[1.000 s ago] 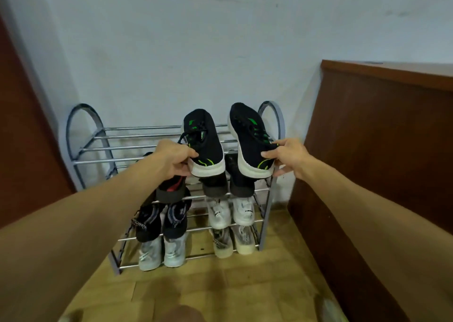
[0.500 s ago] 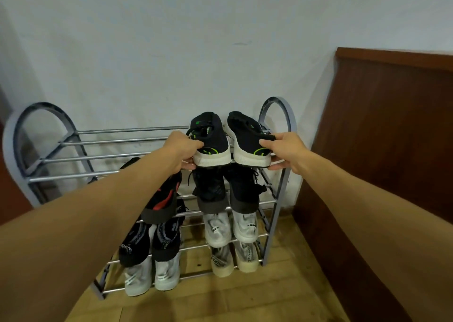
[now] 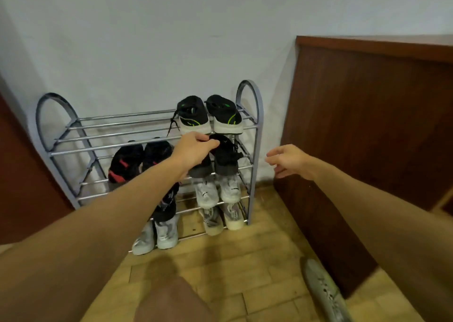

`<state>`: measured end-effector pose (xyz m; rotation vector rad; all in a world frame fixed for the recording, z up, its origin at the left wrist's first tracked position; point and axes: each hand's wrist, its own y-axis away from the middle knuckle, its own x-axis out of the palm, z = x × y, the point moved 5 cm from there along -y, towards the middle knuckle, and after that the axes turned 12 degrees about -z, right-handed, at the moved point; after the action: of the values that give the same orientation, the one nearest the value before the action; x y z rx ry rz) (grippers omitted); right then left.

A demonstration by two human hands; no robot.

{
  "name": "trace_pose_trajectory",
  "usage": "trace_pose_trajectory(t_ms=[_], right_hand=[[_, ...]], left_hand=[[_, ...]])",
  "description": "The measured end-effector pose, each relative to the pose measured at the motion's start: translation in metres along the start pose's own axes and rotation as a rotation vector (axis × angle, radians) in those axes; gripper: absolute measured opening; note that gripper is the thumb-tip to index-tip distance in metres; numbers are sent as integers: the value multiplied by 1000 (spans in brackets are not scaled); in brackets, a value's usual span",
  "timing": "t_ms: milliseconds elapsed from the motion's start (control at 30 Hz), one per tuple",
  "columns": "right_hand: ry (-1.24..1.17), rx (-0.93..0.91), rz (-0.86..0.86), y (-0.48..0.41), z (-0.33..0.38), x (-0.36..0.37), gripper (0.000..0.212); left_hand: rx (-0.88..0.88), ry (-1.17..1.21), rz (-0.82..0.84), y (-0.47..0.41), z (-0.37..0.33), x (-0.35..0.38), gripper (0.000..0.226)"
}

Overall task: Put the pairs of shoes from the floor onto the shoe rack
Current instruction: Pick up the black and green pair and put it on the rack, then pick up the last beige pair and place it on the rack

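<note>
A pair of black shoes with green marks and white soles (image 3: 209, 116) rests on the right end of the top shelf of the grey metal shoe rack (image 3: 255, 135). My left hand (image 3: 193, 150) hovers just below them, in front of the second shelf, fingers loosely curled and holding nothing. My right hand (image 3: 288, 161) is open, off to the right of the rack and apart from it. A grey shoe (image 3: 326, 294) lies on the floor at the lower right.
Lower shelves hold black-and-red shoes (image 3: 137, 161), dark shoes (image 3: 226, 156), white shoes (image 3: 217, 190) and pale grey ones (image 3: 157, 236). A brown wooden cabinet (image 3: 367, 125) stands close on the right, a white wall behind. My knee (image 3: 171, 302) shows at the bottom.
Both hands have let go of the black-and-green shoes, which now sit on the top shelf. The hands have drawn back and down, and the view has pulled away.
</note>
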<state>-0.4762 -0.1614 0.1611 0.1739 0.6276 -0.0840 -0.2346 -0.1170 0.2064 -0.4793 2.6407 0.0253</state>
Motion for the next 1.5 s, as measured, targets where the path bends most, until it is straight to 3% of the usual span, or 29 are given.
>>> trace_pose_trajectory(t_ms=[267,500,567,633,800,933,1000,1100,1300,1500], right_hand=[[304,192,137,70,-179,8,37],[488,363,217,116,-321,33,49],[512,432,204,123,-358,40,53],[528,492,171,127,-390,46,52],[417,764,-64,143,-453,58,73],[243,887,-84,143,-478,77,93],[252,893,-109,138,-486,84,92],[230,924,-146,133,-492,87,79],[145,831,-129,129,-479,88,73],[8,875,-32,138,-457,97,37]], left_hand=[[20,-221,468,127,74,111,37],[-20,-395,724,171,157,187,21],[-61,-431,760,174,178,199,14],[-110,-473,801,176,198,207,25],[-102,-589,883,167,226,224,35],[-66,-610,945,167,231,242,35],[-63,-604,958,170,233,248,38],[-80,-622,982,172,239,249,40],[-101,-658,899,168,248,239,41],[-119,-650,898,180,236,236,43]])
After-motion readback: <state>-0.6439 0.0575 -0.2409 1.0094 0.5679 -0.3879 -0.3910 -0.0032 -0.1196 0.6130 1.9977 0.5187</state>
